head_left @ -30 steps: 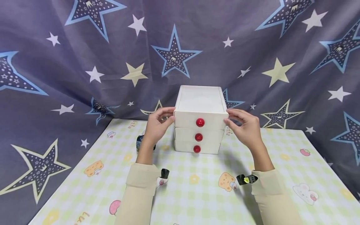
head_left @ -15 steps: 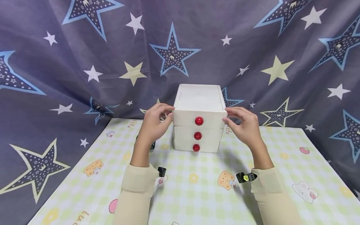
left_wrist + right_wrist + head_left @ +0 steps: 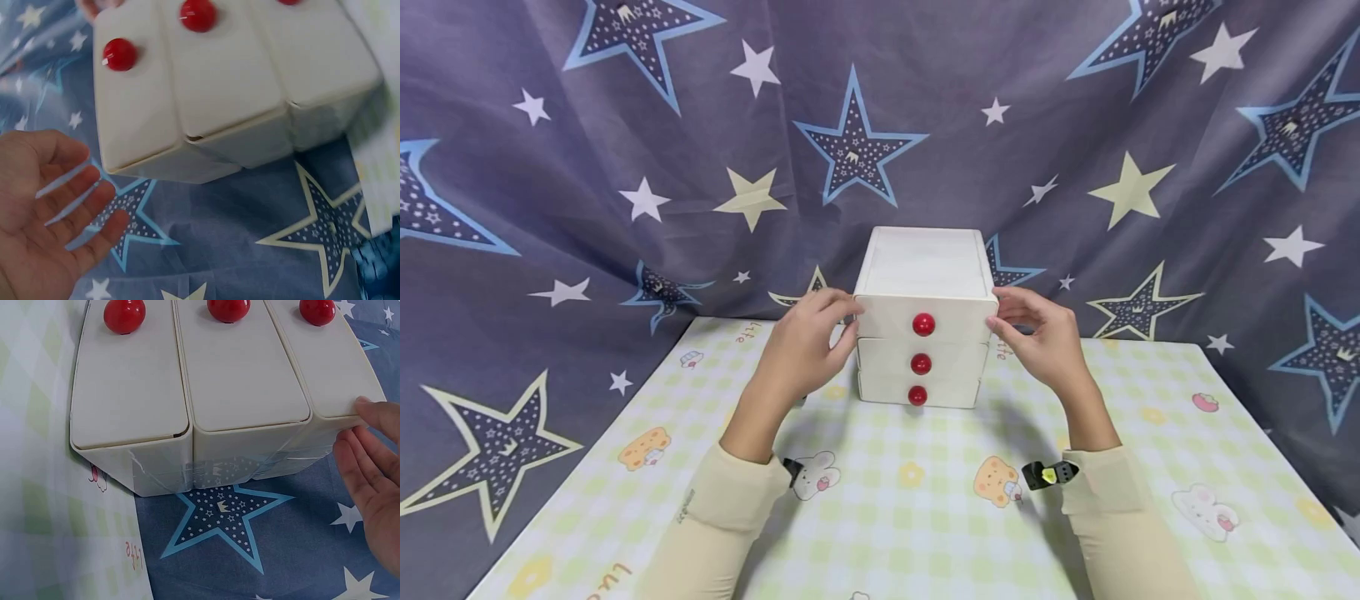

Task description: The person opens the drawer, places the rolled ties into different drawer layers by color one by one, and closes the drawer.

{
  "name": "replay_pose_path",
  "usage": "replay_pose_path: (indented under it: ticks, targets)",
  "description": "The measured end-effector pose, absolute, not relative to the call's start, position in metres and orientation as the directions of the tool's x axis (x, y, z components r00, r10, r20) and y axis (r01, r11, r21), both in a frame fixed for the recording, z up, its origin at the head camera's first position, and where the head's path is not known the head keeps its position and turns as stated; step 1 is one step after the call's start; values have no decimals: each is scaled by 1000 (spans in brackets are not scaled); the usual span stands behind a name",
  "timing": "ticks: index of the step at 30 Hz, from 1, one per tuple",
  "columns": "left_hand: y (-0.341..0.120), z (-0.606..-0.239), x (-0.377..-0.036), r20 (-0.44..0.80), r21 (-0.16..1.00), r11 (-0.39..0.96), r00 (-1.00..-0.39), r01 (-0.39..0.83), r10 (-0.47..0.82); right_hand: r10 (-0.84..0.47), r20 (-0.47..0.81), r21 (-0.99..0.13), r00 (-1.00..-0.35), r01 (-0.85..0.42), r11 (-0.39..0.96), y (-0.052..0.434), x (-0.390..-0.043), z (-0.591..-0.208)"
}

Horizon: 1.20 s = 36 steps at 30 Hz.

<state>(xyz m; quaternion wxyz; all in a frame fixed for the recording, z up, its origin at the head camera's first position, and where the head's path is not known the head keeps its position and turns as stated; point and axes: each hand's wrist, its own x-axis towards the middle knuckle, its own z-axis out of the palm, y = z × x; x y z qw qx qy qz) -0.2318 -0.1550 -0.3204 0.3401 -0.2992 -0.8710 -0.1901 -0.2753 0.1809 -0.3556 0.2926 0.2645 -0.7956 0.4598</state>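
Flanking: a person's two hands stand on either side of a small white plastic three-drawer chest point(image 3: 922, 325) with round red knobs point(image 3: 923, 324), near the back of the table.
Change: the chest sits slightly lower and further left in the head view than half a second ago; the left forearm now slants in from further left, and the left hand has slid down from the top corner to the level of the upper two drawers.
Left hand: the left hand point(image 3: 801, 348) lies at the chest's left side, fingers straight and loosely together; the wrist view shows the open palm point(image 3: 44, 219) just beside the top drawer's corner, a sliver of backdrop between them.
Right hand: the right hand point(image 3: 1039, 333) is at the right side, fingers gently bent, one fingertip point(image 3: 369, 407) touching the top drawer's front edge.
Chest: it stands upright on a pale green-and-yellow checked table mat point(image 3: 925, 517) printed with cartoon animals, against a blue-grey star-patterned cloth backdrop point(image 3: 625, 125).
Drawers: all three are pushed in, fronts nearly flush; their contents cannot be seen.
Sleeves: both arms wear cream sleeves point(image 3: 722, 517).
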Motion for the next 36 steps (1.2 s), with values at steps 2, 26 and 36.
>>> replay_pose_path:
  ticks: [2,26,36]
  targets:
    - [-157,-324,-231,695,47,741,-554,670,458,-145,704,-588,-695,-685,430,180,-275,-357]
    - [-172,-396,-240,381,-531,481,-310,698,871,-142,713,-584,-686,-694,421,176,-267,-350]
    - [-167,-411,-249,232,-606,356,-270,711,934,-149,719,-577,-679,-703,416,180,-275,-357]
